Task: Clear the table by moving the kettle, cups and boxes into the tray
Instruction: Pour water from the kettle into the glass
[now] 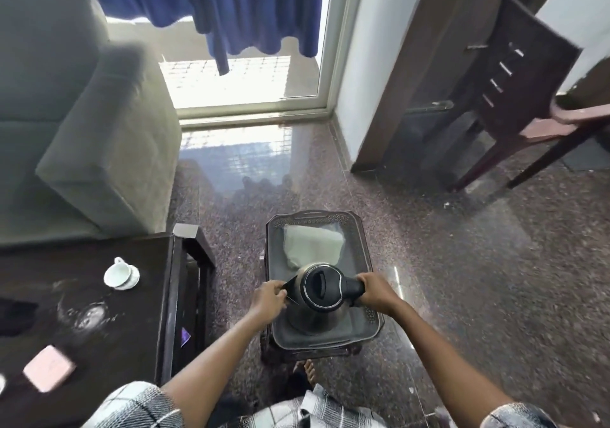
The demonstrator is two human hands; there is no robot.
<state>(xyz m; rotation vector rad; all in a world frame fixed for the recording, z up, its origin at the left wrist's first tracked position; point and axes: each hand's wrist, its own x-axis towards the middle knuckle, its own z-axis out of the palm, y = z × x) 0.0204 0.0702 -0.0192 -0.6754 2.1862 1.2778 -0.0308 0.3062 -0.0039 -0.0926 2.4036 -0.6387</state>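
Your right hand (376, 290) is wrapped tight round the kettle (321, 290) at its black handle (351, 287), and your left hand (267, 297) pinches the dark spout (290, 284) on the opposite side. The kettle is brushed steel, widening toward the base, with a round black lid (321, 285) ringed in chrome. It stands upright over the near half of the tray (313, 218) (whether its base touches the tray floor cannot be told). A pale folded cloth (313, 244) lies in the tray's far half, just beyond the kettle. On the dark table (142, 295) to the left, a white cup (117, 274) tilts on its saucer (133, 279), and a pink box (49, 368) lies nearer you, well apart from the cup.
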